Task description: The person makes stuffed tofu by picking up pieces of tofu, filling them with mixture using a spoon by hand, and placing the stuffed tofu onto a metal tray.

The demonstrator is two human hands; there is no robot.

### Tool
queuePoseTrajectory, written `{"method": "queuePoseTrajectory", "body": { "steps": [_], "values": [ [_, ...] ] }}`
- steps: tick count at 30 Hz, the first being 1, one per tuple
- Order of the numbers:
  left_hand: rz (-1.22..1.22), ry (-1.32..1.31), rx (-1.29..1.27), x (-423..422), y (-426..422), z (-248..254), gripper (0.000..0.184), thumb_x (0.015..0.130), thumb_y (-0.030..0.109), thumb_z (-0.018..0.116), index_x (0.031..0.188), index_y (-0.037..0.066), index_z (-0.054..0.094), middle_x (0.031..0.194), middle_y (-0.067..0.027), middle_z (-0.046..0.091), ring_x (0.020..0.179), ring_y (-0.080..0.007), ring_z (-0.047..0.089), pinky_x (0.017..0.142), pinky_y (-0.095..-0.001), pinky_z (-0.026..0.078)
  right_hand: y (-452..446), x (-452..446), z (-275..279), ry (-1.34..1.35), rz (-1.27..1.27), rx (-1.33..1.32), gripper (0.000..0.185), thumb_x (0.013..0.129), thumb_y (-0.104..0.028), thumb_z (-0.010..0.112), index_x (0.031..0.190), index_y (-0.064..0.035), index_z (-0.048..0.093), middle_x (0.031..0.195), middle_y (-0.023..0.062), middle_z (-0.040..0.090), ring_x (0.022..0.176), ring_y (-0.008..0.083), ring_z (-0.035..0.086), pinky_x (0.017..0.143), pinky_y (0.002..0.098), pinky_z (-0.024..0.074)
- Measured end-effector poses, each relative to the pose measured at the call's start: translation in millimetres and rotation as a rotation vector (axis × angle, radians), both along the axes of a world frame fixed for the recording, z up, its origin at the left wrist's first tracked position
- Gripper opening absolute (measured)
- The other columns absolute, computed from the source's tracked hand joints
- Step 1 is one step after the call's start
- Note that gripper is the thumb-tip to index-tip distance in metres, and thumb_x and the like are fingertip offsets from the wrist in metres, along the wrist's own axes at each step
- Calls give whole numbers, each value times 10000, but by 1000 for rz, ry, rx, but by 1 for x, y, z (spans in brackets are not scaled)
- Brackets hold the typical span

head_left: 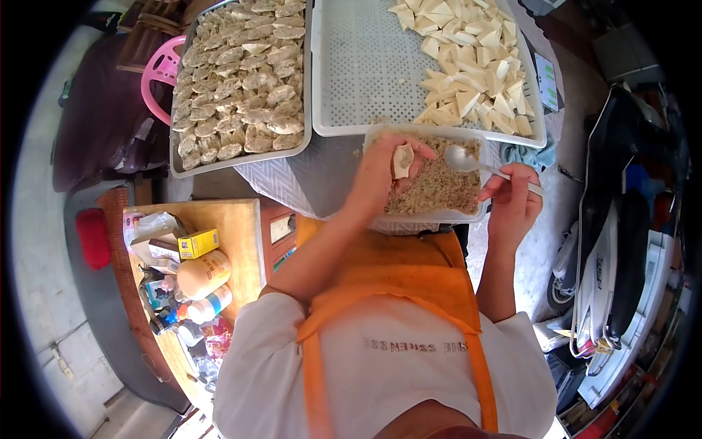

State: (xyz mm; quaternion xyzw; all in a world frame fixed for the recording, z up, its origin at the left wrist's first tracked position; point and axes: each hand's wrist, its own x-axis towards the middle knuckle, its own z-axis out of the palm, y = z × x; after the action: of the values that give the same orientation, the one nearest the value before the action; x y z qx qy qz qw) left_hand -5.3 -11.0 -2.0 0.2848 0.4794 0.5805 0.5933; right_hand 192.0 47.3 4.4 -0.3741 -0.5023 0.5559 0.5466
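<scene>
My left hand (382, 167) is closed around a pale wedge that looks like tofu (402, 161), over the left part of a clear plastic tub. Between the fingers and thumb of my right hand (514, 196) is the handle of a metal spoon (462, 158). Its bowl is just above the crumbly brown filling (439, 192) in the tub (479, 217). Behind the tub, a white perforated tray (358, 88) bears a heap of cut pale wedges (468, 80) on its right side. To the left, a metal tray (296, 150) carries rows of filled, brown-coated pieces (241, 80).
A pink plastic stool or chair (157, 77) stands behind the metal tray's left edge. On the left, a wooden table (245, 227) holds a yellow box (198, 244), jars and small packages. A blue-green cloth (530, 156) lies right of the tub. A motor scooter (596, 285) is parked at right.
</scene>
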Motion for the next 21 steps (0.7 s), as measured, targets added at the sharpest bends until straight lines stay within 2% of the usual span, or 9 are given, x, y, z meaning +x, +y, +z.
{"method": "queuePoseTrajectory", "body": {
  "steps": [2, 5, 8, 11, 14, 17, 21],
  "values": [
    [-47, 95, 69, -2, 0, -10, 460, 976, 369, 306, 864, 41, 610, 636, 22, 468, 534, -78, 407, 457, -208, 323, 1, 2, -1, -104, -23, -19, 206, 974, -137, 451, 895, 13, 569, 676, 73, 601, 510, 143, 589, 490, 245, 500],
    [-122, -18, 98, -7, 1, -33, 416, 982, 325, 322, 851, 28, 583, 685, 3, 518, 564, -100, 454, 478, -219, 363, -4, -2, -12, -261, 55, -36, 178, 973, -121, 463, 910, 5, 570, 682, 65, 611, 541, 117, 595, 508, 228, 494],
    [28, 83, 4, 0, -2, -16, 358, 981, 268, 345, 921, 15, 591, 794, -29, 568, 666, -141, 516, 568, -236, 430, -12, -11, -26, -353, 80, -42, 185, 967, -120, 486, 892, 18, 585, 660, 54, 617, 551, 96, 596, 506, 215, 482],
    [-6, -331, 29, 2, 6, -10, 282, 978, 228, 407, 1063, 10, 566, 940, -64, 581, 809, -172, 557, 698, -275, 479, -11, -13, -29, -452, 45, 59, 200, 965, -121, 491, 877, 29, 591, 655, 60, 622, 546, 96, 601, 504, 216, 485],
    [-11, -283, 48, 4, 4, 4, 286, 982, 192, 397, 1184, 19, 503, 988, -70, 540, 929, -167, 534, 741, -284, 511, -12, -12, -27, -426, 16, 33, 197, 962, -115, 495, 880, 34, 594, 647, 69, 625, 541, 96, 604, 506, 217, 489],
    [-34, -322, 136, -2, 2, -10, 317, 965, 213, 487, 1210, 14, 477, 1047, -69, 555, 940, -178, 558, 771, -317, 498, -12, -11, -29, -412, 20, 20, 188, 960, -108, 498, 887, 35, 596, 647, 71, 626, 541, 97, 606, 508, 217, 492],
    [-57, -426, 116, 0, 3, -10, 279, 978, 233, 454, 1163, 33, 514, 985, -52, 554, 903, -161, 544, 713, -293, 477, -11, -14, -28, -444, 21, 56, 183, 958, -101, 498, 885, 35, 596, 648, 72, 627, 541, 98, 607, 507, 216, 493]
  ]
}}
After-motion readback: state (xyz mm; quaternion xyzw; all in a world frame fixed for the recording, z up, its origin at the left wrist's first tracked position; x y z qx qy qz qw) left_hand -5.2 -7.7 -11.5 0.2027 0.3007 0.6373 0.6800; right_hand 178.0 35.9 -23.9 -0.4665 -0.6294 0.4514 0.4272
